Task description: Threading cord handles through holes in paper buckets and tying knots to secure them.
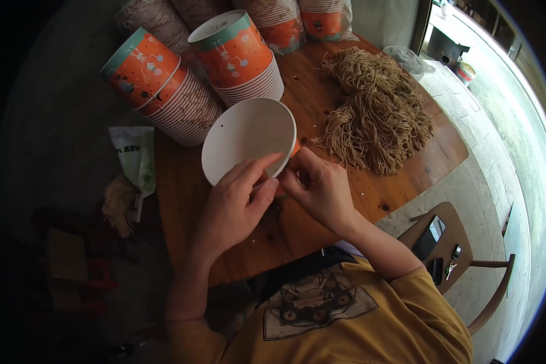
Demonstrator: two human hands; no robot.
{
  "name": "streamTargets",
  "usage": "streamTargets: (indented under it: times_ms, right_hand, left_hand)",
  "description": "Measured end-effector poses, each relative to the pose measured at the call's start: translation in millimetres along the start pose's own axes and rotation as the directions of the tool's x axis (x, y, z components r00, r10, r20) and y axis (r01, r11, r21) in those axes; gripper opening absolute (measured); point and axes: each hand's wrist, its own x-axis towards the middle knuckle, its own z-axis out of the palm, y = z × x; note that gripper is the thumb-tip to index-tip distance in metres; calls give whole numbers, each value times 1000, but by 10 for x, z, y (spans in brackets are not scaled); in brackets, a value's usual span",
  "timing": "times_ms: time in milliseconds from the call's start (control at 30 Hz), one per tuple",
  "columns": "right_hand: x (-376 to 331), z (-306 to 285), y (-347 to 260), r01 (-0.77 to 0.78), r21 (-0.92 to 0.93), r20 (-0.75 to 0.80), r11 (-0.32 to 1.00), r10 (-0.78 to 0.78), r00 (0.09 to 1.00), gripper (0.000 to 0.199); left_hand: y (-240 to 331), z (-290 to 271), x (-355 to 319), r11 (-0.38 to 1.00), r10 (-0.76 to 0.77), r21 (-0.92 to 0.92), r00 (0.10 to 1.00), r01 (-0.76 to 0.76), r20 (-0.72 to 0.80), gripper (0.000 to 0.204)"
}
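A paper bucket [249,138], white inside and orange outside, lies tilted on the wooden table with its mouth toward me. A small dark hole shows in its inner wall at the left. Across the near rim reaches my left hand [239,194], index finger stretched into the mouth and thumb apart from it near the edge. My right hand [318,185] is closed beside the bucket's right rim, thumb and fingers pinched together. Whatever they pinch is hidden. A heap of beige cords [379,112] lies to the right of the bucket.
Two stacks of orange paper buckets [158,79] [236,54] stand behind the one at my hands. Bagged bucket stacks [277,27] line the table's back. A green-white bag [133,155] is at the left edge. On the right, a chair [452,227] carries a phone [429,236] and keys [451,267].
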Motion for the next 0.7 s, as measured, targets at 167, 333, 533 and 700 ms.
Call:
streamTargets:
  times_ms: [167, 333, 533, 700]
  right_hand:
    - [-34, -44, 31, -8, -73, 32, 997, 11, 999, 13]
    - [-63, -63, 92, -30, -2, 85, 1000, 30, 996, 11]
    - [4, -370, 69, -80, 65, 309, 995, 56, 950, 17]
    - [67, -642, 77, -28, -6, 415, 1000, 28, 909, 29]
  left_hand:
    - [-211, -35, 240, 958, -84, -242, 954, 157, 287, 20]
    - [-207, -1, 344, 978, -120, -123, 930, 171, 346, 12]
    - [-130, 37, 317, 964, 70, 243, 986, -106, 152, 6]
    - [-141, 32, 373, 960, 204, 217, 973, -177, -106, 2]
